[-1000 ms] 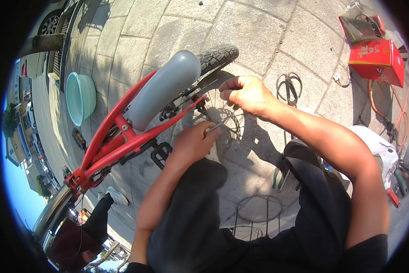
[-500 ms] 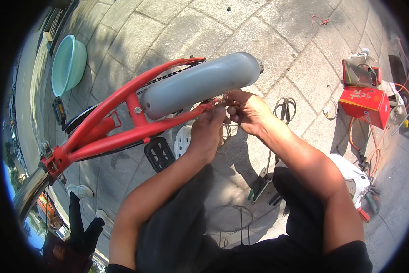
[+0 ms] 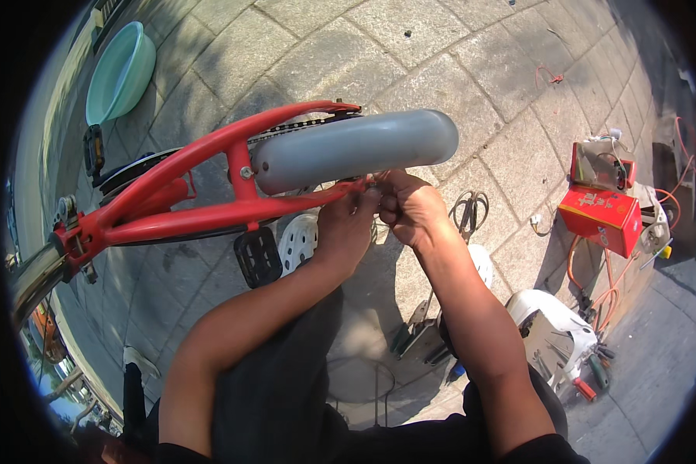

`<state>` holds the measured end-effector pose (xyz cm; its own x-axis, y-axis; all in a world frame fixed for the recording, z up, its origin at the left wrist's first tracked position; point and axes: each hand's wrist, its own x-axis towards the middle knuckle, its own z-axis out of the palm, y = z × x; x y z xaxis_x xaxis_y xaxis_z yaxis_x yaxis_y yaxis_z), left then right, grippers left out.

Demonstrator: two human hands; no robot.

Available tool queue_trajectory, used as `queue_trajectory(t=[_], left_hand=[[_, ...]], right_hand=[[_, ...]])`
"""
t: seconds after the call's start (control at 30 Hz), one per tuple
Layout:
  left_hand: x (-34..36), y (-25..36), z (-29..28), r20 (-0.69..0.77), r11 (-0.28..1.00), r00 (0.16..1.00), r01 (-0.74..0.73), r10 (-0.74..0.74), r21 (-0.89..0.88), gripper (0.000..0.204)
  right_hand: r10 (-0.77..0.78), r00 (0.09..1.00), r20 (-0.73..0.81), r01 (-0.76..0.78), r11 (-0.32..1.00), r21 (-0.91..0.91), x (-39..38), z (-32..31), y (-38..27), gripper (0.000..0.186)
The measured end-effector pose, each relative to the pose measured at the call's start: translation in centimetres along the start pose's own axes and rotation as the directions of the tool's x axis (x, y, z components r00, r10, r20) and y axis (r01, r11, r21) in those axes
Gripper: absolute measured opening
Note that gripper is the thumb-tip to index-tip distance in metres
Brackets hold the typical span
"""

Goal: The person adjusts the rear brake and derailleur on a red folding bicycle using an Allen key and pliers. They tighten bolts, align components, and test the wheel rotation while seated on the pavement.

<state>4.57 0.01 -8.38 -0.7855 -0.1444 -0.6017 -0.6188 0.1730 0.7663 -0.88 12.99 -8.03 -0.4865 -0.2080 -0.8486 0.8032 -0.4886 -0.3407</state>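
Observation:
A red bicycle frame stretches from the left to the middle, with a grey mudguard over its rear wheel. Both my hands meet at the rear end of the frame's near bar, beside the mudguard. My left hand has its fingers closed at the bar's tip. Against it, the curled fingers of my right hand pinch at the same spot. Whatever is between the fingertips is too small and covered to name. A dark chain runs along the mudguard's far side. Below the frame hangs a black pedal.
Scissors lie on the paving right of my hands. Farther right are a red box, orange cable and a white plastic cover with tools. A green basin stands far left. White perforated shoes show below the frame.
The view has shifted, so the frame and box sit differently in the picture. My hands stay together at the same end of the bar, fingers slightly rearranged.

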Motion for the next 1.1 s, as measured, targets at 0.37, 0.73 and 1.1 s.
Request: queue_trajectory(t=[0.37,0.73,1.1], left_hand=[[0.5,-1.6,0.7,-0.035,0.982,0.987,-0.161,0.159,-0.101,0.024],[0.5,-2.0,0.3,-0.025,0.977,0.977,-0.213,0.213,0.012,0.025],[0.6,-2.3,0.7,-0.043,0.975,0.975,-0.221,0.220,-0.024,0.026]], right_hand=[[-0.538,0.843,-0.014,0.492,0.780,-0.386,0.4,0.0,3.6,0.022],[-0.612,0.780,0.135,0.593,0.651,-0.474,1.1,-1.1,4.2,0.021],[-0.486,0.872,0.063,0.469,0.790,-0.395,0.6,-1.1,3.5,0.026]])
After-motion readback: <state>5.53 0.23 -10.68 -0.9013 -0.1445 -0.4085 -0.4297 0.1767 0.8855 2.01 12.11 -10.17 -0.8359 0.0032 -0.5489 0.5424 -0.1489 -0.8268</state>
